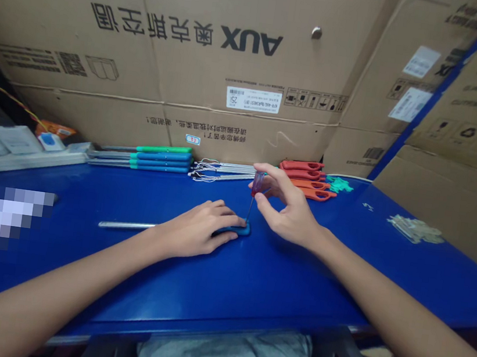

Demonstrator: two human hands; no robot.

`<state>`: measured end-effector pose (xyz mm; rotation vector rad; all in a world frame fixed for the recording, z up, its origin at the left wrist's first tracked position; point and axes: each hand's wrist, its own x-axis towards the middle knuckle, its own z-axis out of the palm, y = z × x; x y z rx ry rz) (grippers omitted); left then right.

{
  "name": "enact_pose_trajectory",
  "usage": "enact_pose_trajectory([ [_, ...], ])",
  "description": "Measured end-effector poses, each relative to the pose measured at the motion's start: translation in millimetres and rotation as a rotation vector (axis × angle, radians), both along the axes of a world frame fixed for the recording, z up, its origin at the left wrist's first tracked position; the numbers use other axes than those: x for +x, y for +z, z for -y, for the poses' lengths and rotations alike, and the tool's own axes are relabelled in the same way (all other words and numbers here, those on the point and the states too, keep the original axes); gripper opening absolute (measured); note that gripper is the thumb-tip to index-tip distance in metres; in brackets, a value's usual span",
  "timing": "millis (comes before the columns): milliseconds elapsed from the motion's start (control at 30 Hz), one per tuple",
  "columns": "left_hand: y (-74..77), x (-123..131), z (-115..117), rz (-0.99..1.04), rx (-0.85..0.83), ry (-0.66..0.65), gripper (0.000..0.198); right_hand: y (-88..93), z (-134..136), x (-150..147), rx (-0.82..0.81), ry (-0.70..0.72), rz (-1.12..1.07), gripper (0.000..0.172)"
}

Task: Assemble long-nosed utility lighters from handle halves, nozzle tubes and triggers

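Observation:
My left hand (pixel 196 232) lies over the blue handle (pixel 238 230) of a long tool and presses it to the blue table (pixel 252 274). The tool's metal shaft (pixel 127 225) sticks out to the left. My right hand (pixel 287 205) pinches a small screwdriver (pixel 256 188) with a dark red-and-blue grip. It stands upright, and its tip rests on the end of the blue handle.
At the table's back lie blue and green handled tools (pixel 157 158), bare metal shafts (pixel 222 171), orange handles (pixel 306 178) and small green parts (pixel 339 184). Clear plastic pieces (pixel 414 228) sit at the right. Cardboard boxes (pixel 237 55) wall the back and right. A power strip (pixel 17 155) lies far left.

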<state>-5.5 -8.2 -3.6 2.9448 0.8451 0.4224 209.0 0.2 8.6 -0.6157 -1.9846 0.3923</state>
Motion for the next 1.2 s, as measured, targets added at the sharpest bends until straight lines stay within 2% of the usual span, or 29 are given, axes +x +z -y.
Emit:
enact_pose_trajectory([
  [267,0.5,0.2,0.9,-0.003,-0.005,0.013,0.025,-3.4,-1.6,0.1,-0.030,-0.005,-0.008,0.056],
  [400,0.8,-0.1,1.9,-0.013,-0.002,0.052,0.026,-2.8,-1.4,-0.5,-0.012,-0.008,0.002,0.048],
  [567,-0.8,-0.5,2.3,0.005,0.021,0.073,0.030,0.2,0.2,-0.6,0.008,-0.037,-0.020,0.046],
  [1200,-0.2,0.0,0.7,-0.016,-0.019,0.028,0.027,-3.3,-0.8,-0.2,0.012,-0.015,-0.028,0.049],
])
